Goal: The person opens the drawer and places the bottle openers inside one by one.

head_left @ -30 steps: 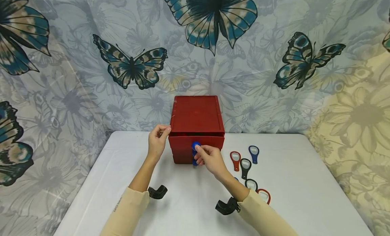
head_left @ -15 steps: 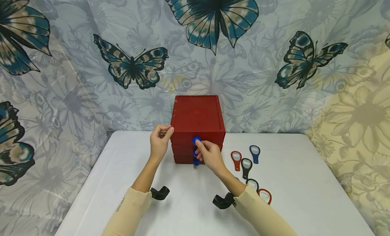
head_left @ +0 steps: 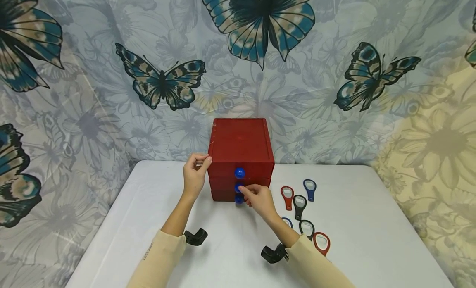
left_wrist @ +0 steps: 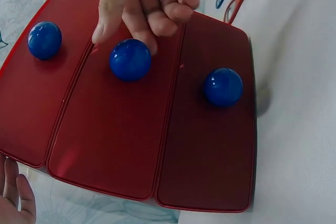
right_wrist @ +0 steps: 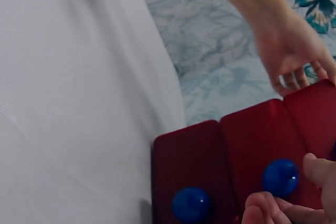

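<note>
The drawer box stands on the table (backdrop behind), bottle openers lying to its right.

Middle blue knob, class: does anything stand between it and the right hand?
Nothing visible does. The right hand is right at the middle blue knob; the bottle openers lie off to one side on the table.

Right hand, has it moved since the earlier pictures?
Yes, down: against the red drawer unit, the right hand went from the top knob to the middle knob.
</note>
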A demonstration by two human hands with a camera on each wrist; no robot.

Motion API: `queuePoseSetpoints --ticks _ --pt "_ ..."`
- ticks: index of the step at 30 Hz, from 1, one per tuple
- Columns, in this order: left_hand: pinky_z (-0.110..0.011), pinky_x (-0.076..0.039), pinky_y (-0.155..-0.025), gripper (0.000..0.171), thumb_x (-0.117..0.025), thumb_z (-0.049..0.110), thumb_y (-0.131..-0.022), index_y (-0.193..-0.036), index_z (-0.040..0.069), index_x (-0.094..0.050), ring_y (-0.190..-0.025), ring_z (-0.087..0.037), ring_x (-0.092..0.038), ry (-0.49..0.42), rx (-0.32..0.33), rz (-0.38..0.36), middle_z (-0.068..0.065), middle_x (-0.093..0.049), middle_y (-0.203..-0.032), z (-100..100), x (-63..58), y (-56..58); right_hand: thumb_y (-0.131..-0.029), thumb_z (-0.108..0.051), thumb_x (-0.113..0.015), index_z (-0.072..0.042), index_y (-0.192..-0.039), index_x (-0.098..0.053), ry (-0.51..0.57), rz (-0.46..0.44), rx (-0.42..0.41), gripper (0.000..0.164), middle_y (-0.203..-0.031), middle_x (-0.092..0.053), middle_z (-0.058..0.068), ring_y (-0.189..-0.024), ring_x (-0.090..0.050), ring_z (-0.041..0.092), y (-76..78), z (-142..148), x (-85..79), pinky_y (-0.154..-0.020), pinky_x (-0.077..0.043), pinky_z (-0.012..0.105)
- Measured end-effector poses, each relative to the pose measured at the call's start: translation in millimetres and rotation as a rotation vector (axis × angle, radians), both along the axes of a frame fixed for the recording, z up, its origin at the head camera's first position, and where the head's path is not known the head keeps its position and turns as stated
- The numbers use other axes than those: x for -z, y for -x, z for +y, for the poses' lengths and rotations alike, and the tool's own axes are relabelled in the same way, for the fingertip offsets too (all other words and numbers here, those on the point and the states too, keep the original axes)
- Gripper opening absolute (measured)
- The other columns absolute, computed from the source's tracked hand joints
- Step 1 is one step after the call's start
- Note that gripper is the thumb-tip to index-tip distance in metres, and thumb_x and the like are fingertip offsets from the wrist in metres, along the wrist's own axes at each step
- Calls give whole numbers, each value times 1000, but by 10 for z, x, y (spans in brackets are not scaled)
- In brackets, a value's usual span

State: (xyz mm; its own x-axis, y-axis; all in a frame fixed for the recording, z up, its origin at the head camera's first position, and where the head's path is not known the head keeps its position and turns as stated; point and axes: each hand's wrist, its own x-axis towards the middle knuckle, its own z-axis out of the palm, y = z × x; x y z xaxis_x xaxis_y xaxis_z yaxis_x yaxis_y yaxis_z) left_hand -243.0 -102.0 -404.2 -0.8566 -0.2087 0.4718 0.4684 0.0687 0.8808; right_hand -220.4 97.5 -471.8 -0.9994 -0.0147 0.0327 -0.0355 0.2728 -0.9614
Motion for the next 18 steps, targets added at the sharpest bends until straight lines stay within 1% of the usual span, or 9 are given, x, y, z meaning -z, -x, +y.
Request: queuePoseSetpoints --ticks 4,9,12,18 --pt "-11 -48 -66 13 -62 -5 -89 -95 -16 -59 -76 4 -57 -3 -1 -5 3 -62 -91 8 12 -1 -93 -30 -67 6 -88 -72 1 -48 -25 37 -73 -66 22 -55 -58 16 16 -32 31 -54 -52 24" --pt "-11 -48 -67 15 -62 -3 -90 -96 -17 -59 -77 3 -57 0 7 -11 9 -60 -92 13 19 -10 -95 -29 -64 6 -85 -71 5 -80 -38 37 -71 -66 18 -54 -57 13 22 -59 38 -54 -52 23" --pt "-11 -49 -68 16 -62 -3 -90 -97 -18 -58 -77 3 -57 -6 11 -11 9 -59 -92 12 21 -14 -95 -28 -63 6 -84 -70 9 -81 -46 36 -69 -66 16 -53 -56 12 24 -60 46 -54 -52 22" --pt "-11 -49 -67 15 -62 -4 -90 -96 -17 -58 -76 3 -58 -20 11 -6 5 -61 -90 4 0 -16 -95 -27 -63 8 -81 -68 2 -46 -71 37 -66 -64 13 -52 -55 12 43 -63 70 -53 -51 22"
